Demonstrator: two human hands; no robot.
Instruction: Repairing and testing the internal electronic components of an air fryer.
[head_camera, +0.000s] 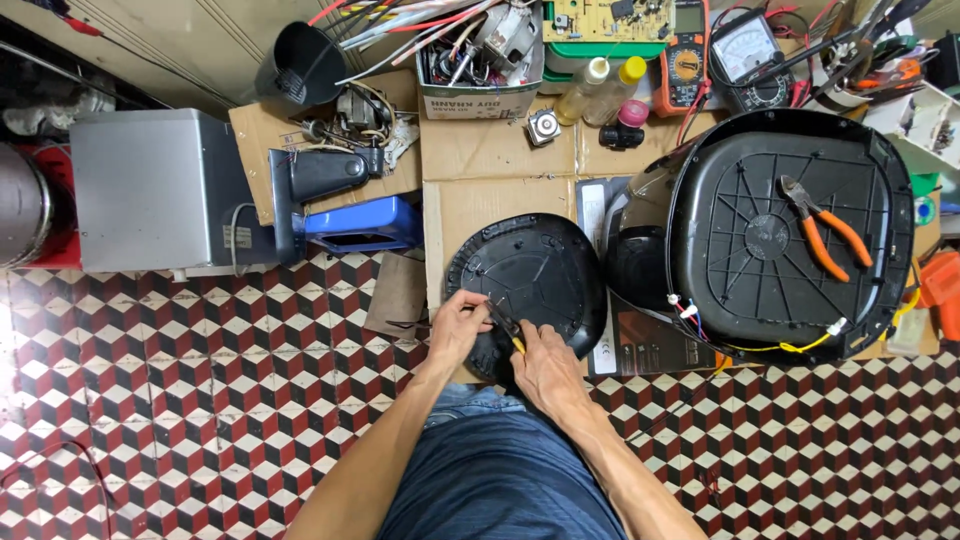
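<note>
A round black plastic cover (535, 275) lies underside up on flattened cardboard (470, 170), and everything else is placed from it. At its near edge the left hand (458, 325) rests with fingers curled narrow, the fingertips pinching at a small spot on the cover's rim. Just beside it, touching the same edge, the right hand (545, 368) is closed around a screwdriver with a yellow handle (508, 333), whose dark shaft angles up and left toward the left fingertips; whether the tip sits in a screw is too small to tell. To the right of the cover, touching or nearly touching it, stands a large black appliance housing (770, 235) turned bottom up, with orange-handled pliers (825, 228) lying on its ribbed base and red, white and yellow wires (790, 345) trailing along its near side. To the left of the cover sits a blue and black device (350, 215), and further left a grey metal box (155, 190). Beyond the cover, at the far edge of the cardboard, are a carton full of parts and wires (478, 60), two small bottles (600, 90) and an orange multimeter (685, 60). Below the cover the floor is patterned tile (200, 400)
</note>
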